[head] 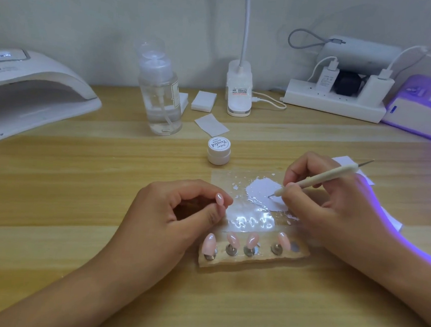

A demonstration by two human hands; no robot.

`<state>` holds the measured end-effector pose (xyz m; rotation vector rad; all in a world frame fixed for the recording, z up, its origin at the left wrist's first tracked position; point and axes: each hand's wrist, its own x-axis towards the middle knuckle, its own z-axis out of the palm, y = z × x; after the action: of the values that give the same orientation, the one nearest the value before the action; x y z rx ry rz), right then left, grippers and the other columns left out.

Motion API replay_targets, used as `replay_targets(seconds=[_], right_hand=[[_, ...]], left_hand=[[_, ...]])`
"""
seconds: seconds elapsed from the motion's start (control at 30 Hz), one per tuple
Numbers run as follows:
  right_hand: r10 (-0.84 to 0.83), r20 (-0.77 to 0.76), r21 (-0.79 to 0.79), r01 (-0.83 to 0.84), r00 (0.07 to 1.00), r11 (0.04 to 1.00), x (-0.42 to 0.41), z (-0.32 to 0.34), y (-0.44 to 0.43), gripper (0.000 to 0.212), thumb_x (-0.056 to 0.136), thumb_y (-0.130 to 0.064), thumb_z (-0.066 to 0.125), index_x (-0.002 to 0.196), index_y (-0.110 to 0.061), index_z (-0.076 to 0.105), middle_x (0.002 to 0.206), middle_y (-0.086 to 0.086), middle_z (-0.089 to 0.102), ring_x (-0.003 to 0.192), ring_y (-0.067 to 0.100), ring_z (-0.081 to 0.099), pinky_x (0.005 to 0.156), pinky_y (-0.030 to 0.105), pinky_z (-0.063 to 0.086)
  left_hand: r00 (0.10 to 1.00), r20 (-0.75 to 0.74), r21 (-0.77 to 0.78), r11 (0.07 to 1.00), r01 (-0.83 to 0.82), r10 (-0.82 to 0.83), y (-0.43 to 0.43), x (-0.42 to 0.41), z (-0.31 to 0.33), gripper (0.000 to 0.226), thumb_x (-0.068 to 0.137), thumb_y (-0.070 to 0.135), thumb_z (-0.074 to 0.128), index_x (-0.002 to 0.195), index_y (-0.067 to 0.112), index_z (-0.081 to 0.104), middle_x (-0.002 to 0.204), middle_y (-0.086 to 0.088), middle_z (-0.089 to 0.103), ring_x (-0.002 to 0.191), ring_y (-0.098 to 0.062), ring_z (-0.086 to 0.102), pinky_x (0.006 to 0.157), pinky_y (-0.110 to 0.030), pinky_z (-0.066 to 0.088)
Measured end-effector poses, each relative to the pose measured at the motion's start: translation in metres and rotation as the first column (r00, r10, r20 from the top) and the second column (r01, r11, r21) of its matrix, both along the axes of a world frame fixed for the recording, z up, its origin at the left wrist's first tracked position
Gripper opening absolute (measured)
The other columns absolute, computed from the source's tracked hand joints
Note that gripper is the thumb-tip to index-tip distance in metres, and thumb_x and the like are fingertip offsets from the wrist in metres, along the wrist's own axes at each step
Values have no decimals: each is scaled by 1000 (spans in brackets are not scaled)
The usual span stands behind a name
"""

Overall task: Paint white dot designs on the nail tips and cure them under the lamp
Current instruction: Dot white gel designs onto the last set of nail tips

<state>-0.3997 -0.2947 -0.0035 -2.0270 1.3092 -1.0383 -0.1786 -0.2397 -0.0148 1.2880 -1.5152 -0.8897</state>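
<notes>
My left hand (179, 212) pinches one pink nail tip (40, 183) between thumb and forefinger, just left of the clear palette sheet (250, 217). My right hand (327, 205) grips a white dotting pen (318, 180), its point dipped in the white paint patch (264, 189) on that sheet. Several more pink nail tips (251, 239) stand on metal pegs in a clear holder (253, 261) in front of the palette. A small white paint jar (219, 150) sits closed behind it. A big white curing lamp (34, 92) is at the far left.
A clear pump bottle (160, 94), white wipes (204, 100) and a desk lamp base (239, 90) line the back of the wooden table. A power strip (335, 103) with chargers and a second lamp (424, 112) glowing violet are at the back right. Paper lies under my right hand.
</notes>
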Motion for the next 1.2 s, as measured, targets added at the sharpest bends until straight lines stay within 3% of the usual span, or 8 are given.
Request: replay_targets(seconds=[0.3, 0.47, 0.53, 0.6, 0.67, 0.77, 0.97, 1.2], right_hand=[[-12, -23, -20, 11, 1000, 1000, 0, 0, 0, 10, 83, -28, 63, 76, -23, 58, 70, -7, 61, 60, 12, 58, 49, 19, 43], [-28, 128, -75, 38, 991, 996, -2, 0, 0, 6, 80, -25, 58, 74, -25, 60, 70, -14, 60, 69, 7, 55, 59, 22, 49], [-29, 234, -47, 41, 972, 998, -5, 0, -1, 9, 82, -28, 58, 76, -24, 64, 71, -10, 65, 74, 11, 57, 69, 32, 51], [12, 343, -56, 7, 939, 998, -6, 3, -2, 13, 83, -27, 57, 76, -21, 66, 70, -8, 68, 74, 6, 60, 74, 21, 48], [73, 427, -89, -39, 901, 995, -5, 6, 0, 18, 85, -25, 53, 77, -18, 68, 69, -7, 69, 73, 2, 62, 72, 11, 43], [130, 552, -94, -93, 824, 991, -2, 10, 4, 26, 84, -24, 50, 75, -25, 74, 71, -5, 71, 73, 15, 67, 67, 18, 45], [224, 591, -148, -169, 775, 974, 16, 16, 31, 12, 85, -33, 71, 79, -22, 71, 69, 2, 70, 65, 27, 67, 56, 27, 49], [197, 526, -186, -114, 827, 976, 29, 26, 50, 26, 91, -45, 63, 73, -26, 60, 52, -7, 58, 43, 23, 58, 44, 23, 46]], left_hand=[[1000, 9, -4, 1000, 7, -7, 1, 1, 0, 10, 82, 30, 69, 87, 32, 77, 83, 12, 76, 80, -5, 72, 71, -12, 52], [998, 31, -83, 995, -51, 54, 2, 0, 2, 6, 83, 29, 72, 84, 31, 77, 80, 13, 74, 64, -2, 63, 61, -9, 45], [995, 61, -155, 985, -70, 80, 3, -1, 5, 5, 84, 25, 78, 81, 30, 78, 88, 12, 74, 78, -3, 67, 66, -8, 44], [990, 95, -232, 969, -83, 107, 5, -4, 9, 8, 84, 19, 78, 82, 27, 78, 95, 10, 74, 96, -6, 68, 72, -4, 45], [989, 111, -277, 959, -68, 102, 9, -6, 10, 6, 85, 21, 77, 84, 27, 78, 98, 9, 73, 90, -10, 71, 73, -6, 46], [991, 111, -295, 955, -38, 73, 14, -9, 12, 7, 86, 28, 70, 87, 32, 76, 96, 15, 72, 63, -3, 67, 75, -19, 48], [982, 188, -328, 942, 75, -12, 15, -14, 14, 9, 87, 28, 67, 90, 26, 76, 94, 16, 72, 96, -11, 68, 79, -49, 51], [975, 194, -278, 948, 157, -104, 14, -16, 13, 10, 90, 29, 69, 93, 28, 78, 94, 19, 70, 99, -15, 65, 85, -50, 46]])
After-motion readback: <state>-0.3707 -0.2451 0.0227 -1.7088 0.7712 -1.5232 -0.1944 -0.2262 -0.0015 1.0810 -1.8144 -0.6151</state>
